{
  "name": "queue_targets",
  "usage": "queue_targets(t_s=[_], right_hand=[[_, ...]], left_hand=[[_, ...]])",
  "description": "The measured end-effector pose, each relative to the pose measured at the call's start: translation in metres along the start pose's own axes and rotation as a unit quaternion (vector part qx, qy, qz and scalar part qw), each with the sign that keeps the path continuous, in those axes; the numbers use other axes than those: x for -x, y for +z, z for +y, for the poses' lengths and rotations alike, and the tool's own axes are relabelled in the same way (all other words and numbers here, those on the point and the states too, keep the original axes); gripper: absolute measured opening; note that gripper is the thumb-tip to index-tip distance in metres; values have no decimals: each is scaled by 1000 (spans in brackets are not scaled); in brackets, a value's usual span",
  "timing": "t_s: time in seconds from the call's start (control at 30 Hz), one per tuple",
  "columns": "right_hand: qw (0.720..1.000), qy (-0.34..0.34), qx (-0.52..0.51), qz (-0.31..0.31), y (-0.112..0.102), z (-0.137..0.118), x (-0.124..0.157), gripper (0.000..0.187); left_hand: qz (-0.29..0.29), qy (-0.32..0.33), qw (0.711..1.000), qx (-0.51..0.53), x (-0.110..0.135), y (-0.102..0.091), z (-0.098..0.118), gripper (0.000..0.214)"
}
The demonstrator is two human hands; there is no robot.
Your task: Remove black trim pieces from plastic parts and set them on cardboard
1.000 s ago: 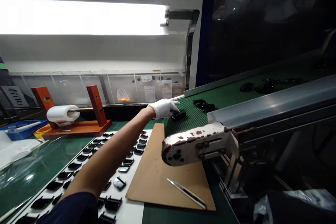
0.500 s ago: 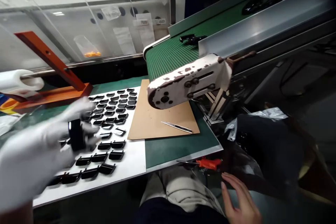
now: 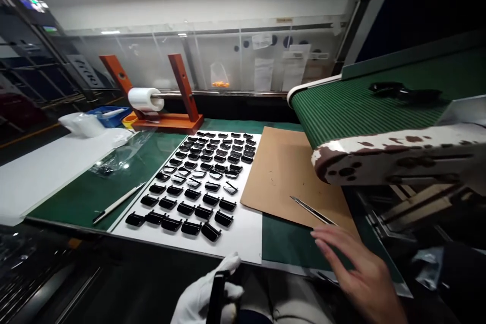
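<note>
Gloved left hand, fingers pinching black plastic part — bare right hand, fingers spread, near craft knife, wall labels unreadable

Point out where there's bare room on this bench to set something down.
The green mat has room right of the white sheet, below the cardboard and its knife. The sheet's lower margin is also bare. Crowded: the rows of black plastic parts covering most of the sheet.
</note>
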State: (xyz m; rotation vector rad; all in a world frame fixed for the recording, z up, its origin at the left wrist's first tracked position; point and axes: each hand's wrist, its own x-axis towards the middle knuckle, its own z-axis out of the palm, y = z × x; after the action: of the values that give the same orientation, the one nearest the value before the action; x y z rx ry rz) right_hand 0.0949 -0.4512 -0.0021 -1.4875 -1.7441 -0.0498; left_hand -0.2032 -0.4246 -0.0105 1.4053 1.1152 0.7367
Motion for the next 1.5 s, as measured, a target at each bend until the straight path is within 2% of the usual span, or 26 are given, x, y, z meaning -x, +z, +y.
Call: queue_targets(t_s=[0.1,0.2,0.3,0.37,0.43,0.53,0.6,0.7,0.8,0.87,0.97,1.07,1.13,1.2,1.3,1.4,1.5], right_hand=[[993,3,-103,-47,8,-21,-2,13],[976,88,-179,-85,15,-38,3,15],[971,150,-181,-44,16,-48,11,14],[975,158,-157,-4,13,-53,15,10],[980,140,-144,-1,8,-59,17,9],[985,102,-140,-20,3,-67,14,12],[986,90,-139,-20,2,-70,11,20],[982,116,-148,-24,4,-68,14,27],[971,156,-177,-43,2,-59,24,26],[960,172,-209,-68,0,-51,30,28],[942,193,-260,-83,-4,-41,34,25],[927,205,-297,-100,-6,-38,32,18],[913,228,-319,-113,-7,-38,30,15],[885,281,-355,-106,-7,-38,29,11],[832,369,-406,-78,-3,-37,33,15],[796,422,-433,-37,3,-36,36,18],[743,476,-470,20,9,-36,37,30]], left_hand=[[-70,33,993,86,-17,8,14,30],[-77,60,983,158,-31,24,15,44],[-68,71,976,195,-40,41,10,43],[-82,84,969,219,-42,48,9,35],[-86,78,968,224,-44,52,14,32],[-83,64,986,132,-47,56,27,30],[-65,107,992,29,-49,59,35,23],[-9,230,968,-99,-51,66,43,16],[17,303,934,-189,-51,71,46,15],[-6,313,923,-223,-51,71,49,15],[-98,310,911,-254,-52,68,57,14],[-178,314,880,-310,-55,66,66,18],[-205,320,857,-348,-58,67,71,19],[-216,327,843,-369,-60,71,74,18],[-209,326,841,-378,-64,74,76,18],[-168,302,883,-318,-65,67,74,26],[-148,226,939,-213,-62,50,70,39]])
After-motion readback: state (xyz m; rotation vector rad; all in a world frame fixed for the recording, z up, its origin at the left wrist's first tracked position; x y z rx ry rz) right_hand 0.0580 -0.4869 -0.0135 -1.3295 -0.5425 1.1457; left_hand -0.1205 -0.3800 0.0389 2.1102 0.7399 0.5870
